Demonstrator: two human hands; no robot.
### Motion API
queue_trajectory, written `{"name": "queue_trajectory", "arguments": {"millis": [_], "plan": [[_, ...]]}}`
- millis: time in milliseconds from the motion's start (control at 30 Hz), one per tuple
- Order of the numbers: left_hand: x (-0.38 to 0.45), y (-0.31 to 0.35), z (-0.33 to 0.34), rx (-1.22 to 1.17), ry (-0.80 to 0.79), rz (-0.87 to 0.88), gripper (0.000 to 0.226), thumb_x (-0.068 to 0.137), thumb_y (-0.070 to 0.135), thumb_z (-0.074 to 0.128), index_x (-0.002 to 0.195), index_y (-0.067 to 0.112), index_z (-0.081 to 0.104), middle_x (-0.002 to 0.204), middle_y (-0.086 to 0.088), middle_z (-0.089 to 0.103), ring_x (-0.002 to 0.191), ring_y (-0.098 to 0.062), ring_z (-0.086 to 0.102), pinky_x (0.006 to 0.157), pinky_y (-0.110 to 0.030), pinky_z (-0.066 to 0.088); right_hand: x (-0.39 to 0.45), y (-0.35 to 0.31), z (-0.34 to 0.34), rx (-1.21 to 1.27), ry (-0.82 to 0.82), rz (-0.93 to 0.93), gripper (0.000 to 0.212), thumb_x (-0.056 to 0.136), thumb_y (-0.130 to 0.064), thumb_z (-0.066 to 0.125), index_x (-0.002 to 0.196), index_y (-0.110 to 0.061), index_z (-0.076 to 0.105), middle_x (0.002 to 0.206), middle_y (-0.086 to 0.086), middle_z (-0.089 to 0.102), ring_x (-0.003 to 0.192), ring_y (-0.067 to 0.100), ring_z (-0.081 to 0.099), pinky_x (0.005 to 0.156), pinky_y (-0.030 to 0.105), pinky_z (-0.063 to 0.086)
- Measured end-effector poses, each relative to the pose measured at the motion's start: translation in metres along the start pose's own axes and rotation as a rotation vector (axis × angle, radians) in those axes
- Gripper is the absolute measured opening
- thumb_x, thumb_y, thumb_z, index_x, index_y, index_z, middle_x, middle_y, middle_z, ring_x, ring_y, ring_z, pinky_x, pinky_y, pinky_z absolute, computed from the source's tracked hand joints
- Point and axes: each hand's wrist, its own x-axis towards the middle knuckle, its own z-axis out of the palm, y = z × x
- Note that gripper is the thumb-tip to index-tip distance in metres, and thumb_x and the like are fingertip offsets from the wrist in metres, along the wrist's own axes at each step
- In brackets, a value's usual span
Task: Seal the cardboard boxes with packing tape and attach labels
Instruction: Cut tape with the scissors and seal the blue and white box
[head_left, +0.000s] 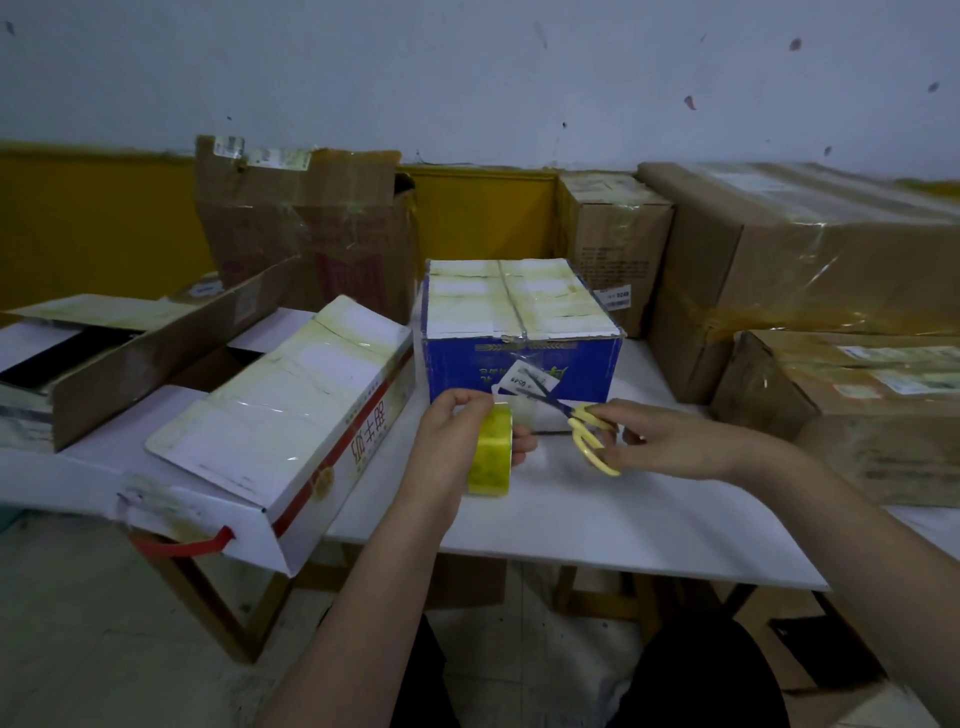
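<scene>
A blue cardboard box with a taped white top stands in the middle of the white table. A small white label lies against its front face under a strip of clear tape. My left hand grips a yellow tape roll just in front of the box. My right hand holds yellow-handled scissors, whose dark blades point up-left across the tape strip near the label.
A white box with red trim lies open at the left. An open brown carton stands behind it. Several sealed brown cartons crowd the right side and back. The table's front edge runs near my knees.
</scene>
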Motion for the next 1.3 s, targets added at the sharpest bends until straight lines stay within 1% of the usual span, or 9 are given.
{"name": "queue_trajectory", "arguments": {"millis": [200,333,433,567,800,900,1067,1200,1300], "plan": [[-0.009,-0.006,-0.004,0.015,-0.054,0.053,0.02,0.099,0.003,0.05,0.119,0.005,0.053,0.085,-0.023,0.074,0.074,-0.035,0.074,0.066,-0.039,0.062,-0.024,0.02,0.023,-0.259,0.143,0.095,0.044,0.081,-0.05,0.074,0.113,-0.027,0.054,0.099,-0.01,0.056,0.082,0.003,0.052,0.068,0.016,0.04],[-0.016,-0.007,-0.002,0.052,-0.095,0.082,0.023,0.1,0.004,0.05,0.123,0.008,0.051,0.088,-0.019,0.076,0.075,-0.033,0.075,0.067,-0.037,0.062,-0.023,0.035,0.031,-0.583,0.241,0.137,0.047,0.092,-0.059,0.055,0.13,-0.032,0.058,0.123,-0.007,0.05,0.107,0.01,0.055,0.085,0.027,0.046],[-0.023,-0.009,0.0,0.082,-0.143,0.096,0.023,0.102,0.006,0.05,0.124,0.011,0.051,0.09,-0.016,0.076,0.077,-0.032,0.075,0.066,-0.036,0.062,-0.018,0.022,0.032,-0.896,0.353,0.224,0.034,0.102,-0.045,0.045,0.129,-0.031,0.061,0.123,-0.005,0.052,0.104,0.015,0.06,0.075,0.027,0.047],[-0.028,-0.01,0.009,0.156,-0.214,0.142,0.022,0.102,0.007,0.05,0.123,0.015,0.05,0.094,-0.013,0.077,0.079,-0.033,0.075,0.072,-0.038,0.062,-0.005,-0.016,0.037,-0.333,0.727,0.028,0.032,0.096,-0.048,0.055,0.116,-0.027,0.069,0.101,-0.009,0.065,0.082,0.005,0.059,0.066,0.018,0.044],[-0.04,-0.009,0.013,0.216,-0.234,0.175,0.023,0.099,0.002,0.049,0.118,0.015,0.05,0.09,-0.01,0.077,0.072,-0.03,0.074,0.063,-0.03,0.058,0.019,-0.072,0.043,0.22,0.643,0.043,0.023,0.083,-0.037,0.078,0.082,-0.015,0.075,0.073,-0.003,0.071,0.057,0.001,0.062,0.047,0.007,0.04],[-0.046,-0.011,0.005,0.212,-0.205,0.171,0.024,0.099,0.001,0.048,0.119,0.013,0.05,0.088,-0.011,0.077,0.073,-0.03,0.074,0.063,-0.031,0.059,0.02,-0.085,0.051,0.056,0.659,0.089,0.025,0.085,-0.038,0.075,0.079,-0.015,0.072,0.076,-0.002,0.068,0.066,0.009,0.063,0.05,0.01,0.039],[-0.065,-0.007,-0.005,0.201,-0.137,0.175,0.029,0.099,0.006,0.052,0.126,0.016,0.048,0.093,-0.011,0.073,0.069,-0.025,0.075,0.062,-0.028,0.059,0.014,-0.12,0.064,-0.324,0.618,0.099,0.027,0.1,-0.031,0.056,0.099,-0.007,0.069,0.099,0.012,0.068,0.092,0.025,0.063,0.077,0.034,0.048],[-0.08,-0.005,-0.022,0.229,-0.085,0.133,0.054,0.099,0.012,0.057,0.146,0.026,0.036,0.101,-0.002,0.07,0.073,-0.021,0.076,0.069,-0.035,0.062,0.012,-0.132,0.086,-0.467,0.669,-0.006,0.028,0.101,-0.037,0.05,0.105,-0.011,0.062,0.103,0.006,0.063,0.094,0.024,0.062,0.069,0.031,0.04],[-0.096,-0.011,-0.036,0.267,-0.063,0.077,0.051,0.102,0.012,0.055,0.145,0.029,0.034,0.1,0.003,0.063,0.062,-0.009,0.073,0.057,-0.03,0.061,0.012,-0.136,0.105,-0.485,0.638,-0.067,0.029,0.1,-0.041,0.053,0.103,-0.013,0.061,0.1,0.005,0.065,0.093,0.024,0.062,0.069,0.032,0.04]]}}
